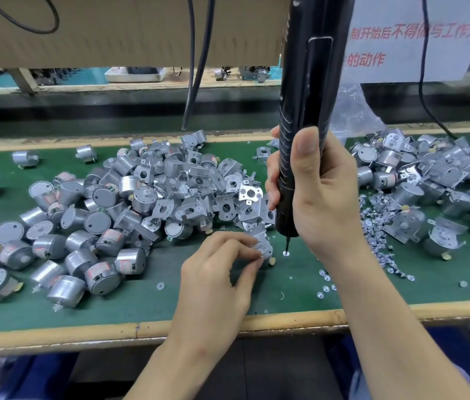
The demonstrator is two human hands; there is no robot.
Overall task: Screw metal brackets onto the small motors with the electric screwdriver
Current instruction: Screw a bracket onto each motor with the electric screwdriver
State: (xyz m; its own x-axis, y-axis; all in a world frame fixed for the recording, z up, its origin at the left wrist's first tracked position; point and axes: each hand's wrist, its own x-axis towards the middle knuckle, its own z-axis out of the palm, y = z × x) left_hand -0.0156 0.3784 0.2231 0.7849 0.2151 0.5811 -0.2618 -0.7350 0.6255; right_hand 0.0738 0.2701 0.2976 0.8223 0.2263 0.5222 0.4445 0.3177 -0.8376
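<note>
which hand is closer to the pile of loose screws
Right. The right hand, gripping the screwdriver, sits beside the screws; the left hand holds a motor farther left.

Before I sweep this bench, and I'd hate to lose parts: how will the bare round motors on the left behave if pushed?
The round motors lying on their curved sides would probably roll across the green mat. Those resting on a flat face should slide instead. Their metal cans look stiff and are likely heavy for their size.
</note>
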